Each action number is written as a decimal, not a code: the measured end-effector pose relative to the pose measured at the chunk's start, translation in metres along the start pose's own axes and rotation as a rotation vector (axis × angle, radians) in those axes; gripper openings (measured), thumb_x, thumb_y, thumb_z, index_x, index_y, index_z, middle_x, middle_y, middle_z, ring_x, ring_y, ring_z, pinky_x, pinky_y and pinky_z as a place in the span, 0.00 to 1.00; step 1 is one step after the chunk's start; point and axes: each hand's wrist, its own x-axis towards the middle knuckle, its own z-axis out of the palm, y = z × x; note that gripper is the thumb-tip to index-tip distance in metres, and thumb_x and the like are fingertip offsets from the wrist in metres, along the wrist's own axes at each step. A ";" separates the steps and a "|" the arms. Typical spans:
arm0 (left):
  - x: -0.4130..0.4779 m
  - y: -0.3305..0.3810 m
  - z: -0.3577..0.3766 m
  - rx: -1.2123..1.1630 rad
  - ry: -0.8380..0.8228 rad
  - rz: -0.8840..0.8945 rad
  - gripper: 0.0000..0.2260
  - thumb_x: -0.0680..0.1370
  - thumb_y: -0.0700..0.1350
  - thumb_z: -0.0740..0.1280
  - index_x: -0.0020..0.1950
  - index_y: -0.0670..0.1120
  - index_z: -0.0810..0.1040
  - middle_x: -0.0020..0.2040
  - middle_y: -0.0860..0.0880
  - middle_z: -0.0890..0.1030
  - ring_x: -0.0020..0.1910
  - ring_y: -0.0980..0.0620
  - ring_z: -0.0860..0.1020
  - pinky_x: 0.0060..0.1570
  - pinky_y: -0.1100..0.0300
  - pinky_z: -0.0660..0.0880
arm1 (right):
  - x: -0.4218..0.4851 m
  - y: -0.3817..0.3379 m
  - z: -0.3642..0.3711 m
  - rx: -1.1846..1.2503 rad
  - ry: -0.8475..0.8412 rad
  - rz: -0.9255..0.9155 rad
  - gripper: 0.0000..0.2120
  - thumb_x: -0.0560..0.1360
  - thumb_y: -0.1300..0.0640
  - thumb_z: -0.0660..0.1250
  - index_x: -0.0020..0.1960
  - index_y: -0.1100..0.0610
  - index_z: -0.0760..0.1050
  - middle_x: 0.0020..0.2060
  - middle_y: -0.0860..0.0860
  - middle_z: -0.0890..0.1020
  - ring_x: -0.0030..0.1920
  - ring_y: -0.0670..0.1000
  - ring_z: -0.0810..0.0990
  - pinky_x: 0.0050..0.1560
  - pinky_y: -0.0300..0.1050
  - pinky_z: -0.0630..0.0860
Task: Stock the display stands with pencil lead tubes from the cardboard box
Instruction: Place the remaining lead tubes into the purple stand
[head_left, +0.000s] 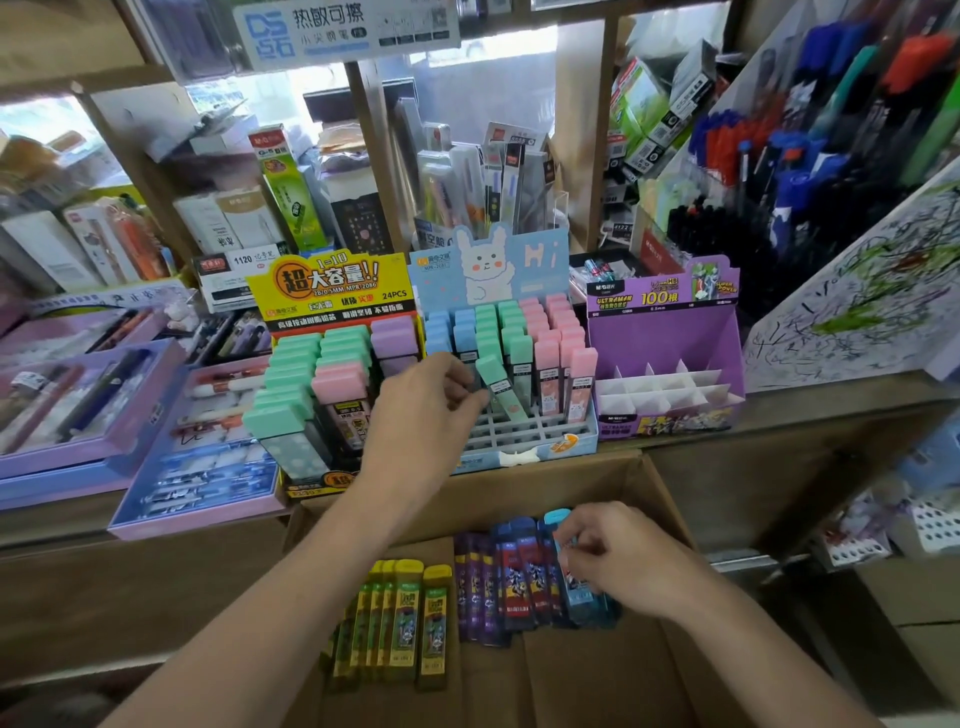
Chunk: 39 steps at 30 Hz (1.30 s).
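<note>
My left hand (426, 410) pinches a green-capped lead tube (497, 384), tilted over the front slots of the blue rabbit display stand (519, 447). That stand holds rows of blue, green and pink tubes behind it. My right hand (618, 558) reaches into the cardboard box (670, 514) and grips a light-blue tube (569, 561) beside a row of dark blue and purple tubes (498, 582). Yellow tubes (400, 623) lie at the box's left. The purple display stand (670, 332) to the right shows only white dividers. The yellow stand (332, 291) on the left holds green, pink and purple tubes.
Purple trays of pens (88, 410) sit on the counter to the left. Shelves behind hold packaged stationery, and racks of pens (810, 171) fill the right. A scribbled white test sheet (852, 296) leans at the right, above the counter edge.
</note>
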 end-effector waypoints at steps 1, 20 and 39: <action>-0.002 0.002 0.005 -0.055 -0.031 -0.026 0.06 0.78 0.47 0.74 0.51 0.46 0.82 0.39 0.56 0.80 0.39 0.57 0.80 0.44 0.60 0.82 | 0.000 0.000 0.000 -0.001 0.001 -0.001 0.13 0.80 0.47 0.69 0.64 0.45 0.76 0.52 0.42 0.82 0.52 0.42 0.81 0.41 0.39 0.80; -0.004 0.005 0.042 -0.206 -0.111 -0.178 0.04 0.80 0.43 0.71 0.49 0.45 0.86 0.31 0.59 0.80 0.24 0.61 0.81 0.31 0.77 0.73 | -0.005 -0.004 -0.002 -0.013 0.014 -0.005 0.13 0.80 0.47 0.69 0.64 0.45 0.76 0.54 0.44 0.81 0.54 0.44 0.81 0.46 0.43 0.83; -0.056 -0.024 0.018 -0.375 -0.056 -0.245 0.05 0.80 0.44 0.71 0.49 0.55 0.83 0.40 0.57 0.85 0.36 0.58 0.84 0.39 0.64 0.80 | 0.000 -0.010 -0.004 0.050 0.149 0.077 0.07 0.82 0.53 0.66 0.60 0.46 0.77 0.54 0.46 0.82 0.53 0.45 0.81 0.45 0.41 0.80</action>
